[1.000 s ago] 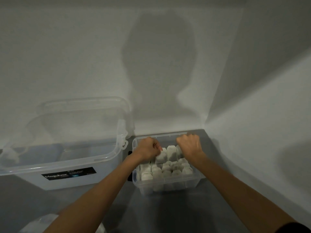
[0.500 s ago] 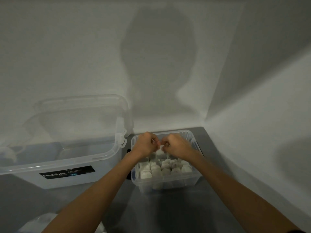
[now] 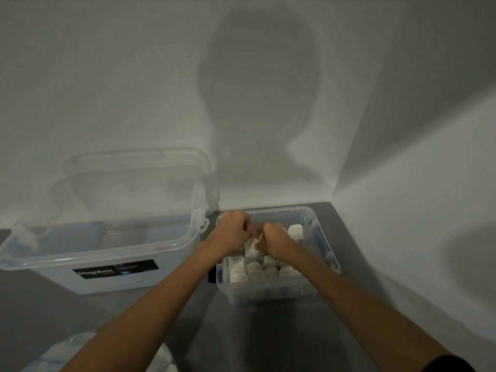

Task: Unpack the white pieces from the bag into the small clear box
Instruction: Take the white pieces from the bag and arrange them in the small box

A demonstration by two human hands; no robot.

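In the lower middle of the frame, the left hand point(image 3: 233, 229) and right hand point(image 3: 271, 238) pinch one white piece point(image 3: 251, 249) with curled fingers over the small clear box point(image 3: 326, 253). It is nearly full, so the piece might tumble out.

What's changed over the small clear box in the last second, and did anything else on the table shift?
The left hand and right hand were apart over the small clear box; they have come together, closed on a white piece between them. A white piece at the back, earlier hidden by the right hand, now shows. The large clear bin and the rows of pieces in front stayed put.
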